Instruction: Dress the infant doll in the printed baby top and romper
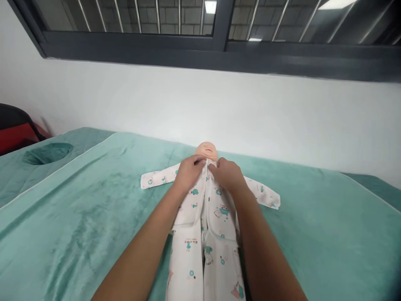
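Note:
A baby doll (207, 150) lies on its back on the teal bed cover (78, 209), head toward the wall. It wears a white romper (203, 225) printed with small teal animals, sleeves spread to both sides. My left hand (189, 170) pinches the left edge of the romper's neckline just below the doll's chin. My right hand (228, 173) pinches the right edge of the neckline, and the fingertips of both hands nearly meet at the collar. Both forearms reach over the doll's body.
The bed runs along a white wall (219, 100) under a dark-framed window (200, 46). A round face hole (46, 153) is sunk in the cover at far left. A red and black object (15, 129) stands beyond the bed's left edge.

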`<action>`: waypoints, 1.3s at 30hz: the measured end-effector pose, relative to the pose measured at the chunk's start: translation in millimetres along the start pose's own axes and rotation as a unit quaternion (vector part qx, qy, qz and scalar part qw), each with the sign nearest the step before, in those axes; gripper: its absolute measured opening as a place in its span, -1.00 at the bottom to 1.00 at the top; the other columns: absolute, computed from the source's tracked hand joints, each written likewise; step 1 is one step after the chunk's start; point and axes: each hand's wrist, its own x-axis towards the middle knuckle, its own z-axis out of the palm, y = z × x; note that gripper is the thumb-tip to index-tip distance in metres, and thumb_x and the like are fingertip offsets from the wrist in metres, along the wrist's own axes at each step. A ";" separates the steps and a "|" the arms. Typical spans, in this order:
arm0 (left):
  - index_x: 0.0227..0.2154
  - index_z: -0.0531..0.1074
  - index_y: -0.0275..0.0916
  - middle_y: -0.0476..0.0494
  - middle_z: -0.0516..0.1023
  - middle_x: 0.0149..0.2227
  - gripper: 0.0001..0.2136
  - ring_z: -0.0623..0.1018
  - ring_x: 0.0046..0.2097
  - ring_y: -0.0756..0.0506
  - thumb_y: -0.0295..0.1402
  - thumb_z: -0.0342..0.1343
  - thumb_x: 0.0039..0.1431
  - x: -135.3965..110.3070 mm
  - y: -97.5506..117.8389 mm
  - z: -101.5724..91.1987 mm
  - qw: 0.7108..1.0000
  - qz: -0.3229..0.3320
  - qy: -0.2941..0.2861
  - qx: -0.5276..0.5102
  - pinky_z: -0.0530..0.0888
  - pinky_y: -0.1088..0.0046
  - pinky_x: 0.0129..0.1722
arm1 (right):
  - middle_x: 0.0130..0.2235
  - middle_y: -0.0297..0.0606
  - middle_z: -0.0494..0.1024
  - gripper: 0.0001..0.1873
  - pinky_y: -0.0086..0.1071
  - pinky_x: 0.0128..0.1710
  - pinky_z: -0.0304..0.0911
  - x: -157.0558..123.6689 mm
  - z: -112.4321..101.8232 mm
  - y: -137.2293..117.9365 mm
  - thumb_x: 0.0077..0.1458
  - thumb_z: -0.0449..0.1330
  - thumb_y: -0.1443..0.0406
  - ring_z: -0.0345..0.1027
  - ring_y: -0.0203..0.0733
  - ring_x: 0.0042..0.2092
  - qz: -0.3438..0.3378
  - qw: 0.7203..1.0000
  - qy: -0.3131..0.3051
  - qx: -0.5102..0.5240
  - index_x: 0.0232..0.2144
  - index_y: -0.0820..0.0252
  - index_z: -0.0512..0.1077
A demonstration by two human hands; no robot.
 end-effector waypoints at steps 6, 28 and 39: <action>-0.36 0.60 -0.22 -0.13 0.62 -0.25 -0.82 0.54 -0.17 -0.13 -0.39 0.08 0.12 17.7 -3.5 0.8 0.997 -0.032 -0.012 0.076 0.41 0.35 -0.12 | -0.56 -0.37 0.36 -0.77 -0.36 -0.42 0.05 4.1 5.0 16.3 0.05 0.04 0.22 0.18 -0.23 -0.45 -0.006 0.978 0.045 0.205 -0.61 0.12 0.24; -0.45 0.48 -0.21 -0.13 0.57 -0.23 -0.86 0.48 -0.18 -0.12 -0.41 0.03 0.12 21.7 -11.1 14.3 0.992 0.024 -0.016 0.125 0.39 0.37 -0.19 | -0.41 -0.33 0.55 -0.75 -0.37 -0.32 0.15 -11.8 24.4 11.8 -0.02 0.20 0.14 0.29 -0.22 -0.38 0.040 0.907 0.104 0.406 -0.39 0.17 0.56; -0.47 0.49 -0.23 -0.03 0.53 -0.43 -0.89 0.46 -0.37 -0.03 -0.39 0.08 0.08 14.7 4.3 8.9 0.998 -0.037 -0.010 -0.050 0.38 0.46 -0.30 | -0.46 -0.35 0.51 -0.73 -0.39 -0.41 0.18 -10.1 25.5 11.5 -0.03 0.23 0.11 0.23 -0.28 -0.46 0.024 0.876 0.114 0.469 -0.36 0.17 0.57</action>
